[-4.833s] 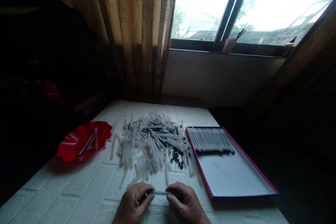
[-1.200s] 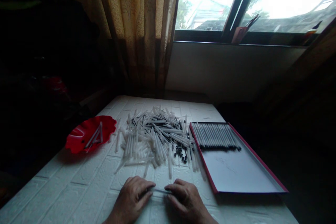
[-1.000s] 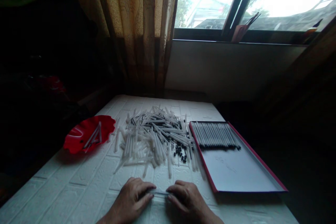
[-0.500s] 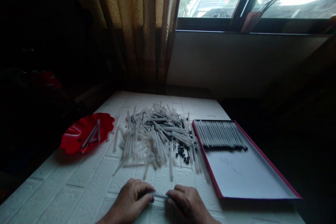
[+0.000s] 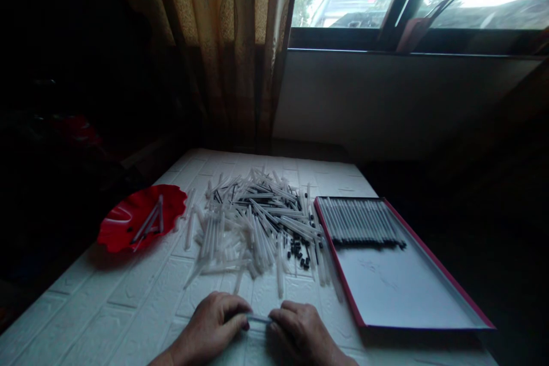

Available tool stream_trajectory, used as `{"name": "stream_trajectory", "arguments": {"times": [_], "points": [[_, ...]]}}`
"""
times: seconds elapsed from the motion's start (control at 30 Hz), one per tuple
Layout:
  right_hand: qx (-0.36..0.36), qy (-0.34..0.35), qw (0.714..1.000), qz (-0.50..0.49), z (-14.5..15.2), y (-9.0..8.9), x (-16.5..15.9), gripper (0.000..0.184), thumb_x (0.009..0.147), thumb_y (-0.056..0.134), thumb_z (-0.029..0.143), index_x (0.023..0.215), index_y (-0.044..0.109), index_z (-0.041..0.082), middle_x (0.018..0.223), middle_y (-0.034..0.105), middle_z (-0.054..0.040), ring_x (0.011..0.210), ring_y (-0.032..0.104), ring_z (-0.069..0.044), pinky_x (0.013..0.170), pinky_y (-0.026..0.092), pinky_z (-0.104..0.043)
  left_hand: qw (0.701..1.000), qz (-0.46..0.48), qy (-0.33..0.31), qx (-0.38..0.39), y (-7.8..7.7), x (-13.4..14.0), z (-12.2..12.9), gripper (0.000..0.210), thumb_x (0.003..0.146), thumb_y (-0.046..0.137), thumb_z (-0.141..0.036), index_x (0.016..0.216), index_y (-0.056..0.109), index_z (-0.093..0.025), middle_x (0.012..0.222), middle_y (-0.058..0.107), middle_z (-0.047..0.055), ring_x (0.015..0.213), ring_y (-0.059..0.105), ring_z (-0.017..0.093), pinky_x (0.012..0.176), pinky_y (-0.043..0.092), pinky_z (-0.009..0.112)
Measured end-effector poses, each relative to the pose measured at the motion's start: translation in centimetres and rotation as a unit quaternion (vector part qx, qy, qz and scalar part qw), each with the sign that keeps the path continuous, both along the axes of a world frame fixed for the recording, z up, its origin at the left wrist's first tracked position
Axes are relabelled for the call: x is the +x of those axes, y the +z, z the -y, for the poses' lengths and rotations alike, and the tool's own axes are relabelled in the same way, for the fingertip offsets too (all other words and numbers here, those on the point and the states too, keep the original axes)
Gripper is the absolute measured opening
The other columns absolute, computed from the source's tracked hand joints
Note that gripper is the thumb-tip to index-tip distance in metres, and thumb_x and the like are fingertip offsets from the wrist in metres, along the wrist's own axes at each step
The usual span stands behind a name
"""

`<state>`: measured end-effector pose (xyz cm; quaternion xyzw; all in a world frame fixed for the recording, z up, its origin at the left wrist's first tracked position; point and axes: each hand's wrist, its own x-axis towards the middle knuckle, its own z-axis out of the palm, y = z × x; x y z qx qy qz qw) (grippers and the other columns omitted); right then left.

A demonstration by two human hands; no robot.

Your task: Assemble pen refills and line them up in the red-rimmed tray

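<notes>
Pinching one tube (image 5: 258, 318) between them, left hand (image 5: 214, 320) and right hand (image 5: 302, 326) each have fingers closed on an end, over the near part of the table (image 5: 137, 297). It should be light, stiff, slightly slick and liable to crack if bent; the ends look the best hold. Beyond: one box (image 5: 412, 297) with a row (image 5: 364, 220) of roughly twenty tubes, too tight to count surely; caps (image 5: 304, 263), about a dozen; one pile (image 5: 257, 240), too tangled to count; one dish (image 5: 115, 229) with three or four sticks (image 5: 148, 223)
</notes>
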<state>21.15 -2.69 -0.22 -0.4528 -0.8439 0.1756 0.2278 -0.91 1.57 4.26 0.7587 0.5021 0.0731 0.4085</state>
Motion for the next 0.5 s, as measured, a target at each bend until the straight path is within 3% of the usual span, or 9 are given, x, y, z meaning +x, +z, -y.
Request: {"name": "stream_trajectory", "arguments": {"times": [0.13, 0.3, 0.4, 0.5], "points": [[-0.01, -0.005, 1.0, -0.022, 0.0, 0.0, 0.0, 0.031, 0.093, 0.039, 0.028, 0.077, 0.065, 0.02, 0.063, 0.064, -0.0036, 0.053, 0.059, -0.013, 0.049, 0.036, -0.02, 1.0, 0.0, -0.018, 0.011, 0.1, 0.0, 0.0, 0.02, 0.077, 0.057, -0.022, 0.085, 0.075, -0.026, 0.086, 0.077, -0.002, 0.086, 0.067, 0.018, 0.079, 0.044, 0.023], [-0.021, -0.014, 0.999, -0.045, 0.0, -0.3, 0.0, 0.02, 0.085, 0.051, 0.025, 0.099, 0.065, 0.021, 0.073, 0.067, -0.0043, 0.061, 0.064, -0.016, 0.056, 0.043, -0.02, 0.998, 0.054, 0.007, 0.012, -0.3, -0.3, -0.1, 0.021, 0.079, 0.056, -0.025, 0.09, 0.074, -0.024, 0.087, 0.077, -0.001, 0.086, 0.068, 0.02, 0.077, 0.047, 0.024], [-0.031, -0.036, 0.998, -0.046, 0.3, -0.6, 0.0, 0.019, 0.078, 0.055, 0.021, 0.093, 0.066, 0.021, 0.075, 0.067, -0.004, 0.062, 0.064, -0.016, 0.055, 0.045, -0.02, 0.99, 0.135, 0.033, -0.033, -0.9, -0.7, -0.5, 0.024, 0.08, 0.058, -0.036, 0.094, 0.072, -0.022, 0.088, 0.077, 0.001, 0.084, 0.069, 0.021, 0.076, 0.049, 0.025], [-0.02, -0.063, 0.995, -0.07, 0.7, -0.1, 0.8, 0.02, 0.081, 0.052, 0.021, 0.092, 0.068, 0.022, 0.077, 0.067, -0.004, 0.063, 0.065, -0.016, 0.057, 0.047, -0.02, 0.975, 0.202, 0.055, -0.075, -2.0, -1.2, -0.9, 0.041, 0.08, 0.058, -0.055, 0.099, 0.071, -0.02, 0.086, 0.076, 0.003, 0.08, 0.068, 0.021, 0.071, 0.049, 0.026]]}}
